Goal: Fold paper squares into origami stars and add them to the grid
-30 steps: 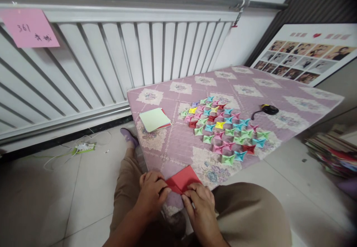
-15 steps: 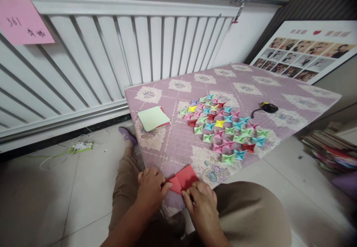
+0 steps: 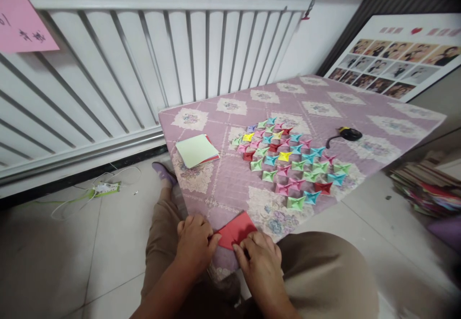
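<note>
On one tablecloth (image 3: pixel 223 189), one red sheet (image 3: pixel 240 224) between two hands (image 3: pixel 195 239)

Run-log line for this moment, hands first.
left hand: holds folded red paper, left end | right hand: holds its near-right edge | floral tablecloth: multicolored origami pieces, paper stack
</note>
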Demonstrator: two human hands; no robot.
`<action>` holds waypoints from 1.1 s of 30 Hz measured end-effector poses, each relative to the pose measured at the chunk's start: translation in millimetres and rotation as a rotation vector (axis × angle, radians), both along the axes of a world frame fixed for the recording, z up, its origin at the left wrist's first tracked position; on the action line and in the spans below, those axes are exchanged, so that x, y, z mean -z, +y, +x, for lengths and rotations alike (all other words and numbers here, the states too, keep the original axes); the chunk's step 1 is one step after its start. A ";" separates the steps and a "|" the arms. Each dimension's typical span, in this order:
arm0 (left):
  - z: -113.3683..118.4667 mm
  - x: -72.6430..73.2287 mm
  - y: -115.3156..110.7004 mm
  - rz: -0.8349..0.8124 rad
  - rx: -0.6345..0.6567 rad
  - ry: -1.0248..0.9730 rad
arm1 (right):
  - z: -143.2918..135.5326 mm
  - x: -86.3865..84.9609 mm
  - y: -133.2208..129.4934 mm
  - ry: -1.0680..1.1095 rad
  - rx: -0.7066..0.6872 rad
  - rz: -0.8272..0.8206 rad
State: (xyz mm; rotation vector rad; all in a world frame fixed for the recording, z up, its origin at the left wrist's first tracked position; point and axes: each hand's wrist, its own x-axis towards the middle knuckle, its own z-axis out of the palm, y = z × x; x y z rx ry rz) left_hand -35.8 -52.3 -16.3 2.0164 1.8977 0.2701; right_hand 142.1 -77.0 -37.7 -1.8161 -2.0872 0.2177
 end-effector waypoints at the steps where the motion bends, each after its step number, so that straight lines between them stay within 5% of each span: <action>1: 0.1 -0.3 0.5 0.000 0.002 0.002 | 0.1 -0.6 0.2 -0.003 -0.002 -0.001; 33: 2.8 -5.3 8.7 -0.037 0.037 0.080 | -3.3 -0.3 4.1 -0.036 0.021 0.036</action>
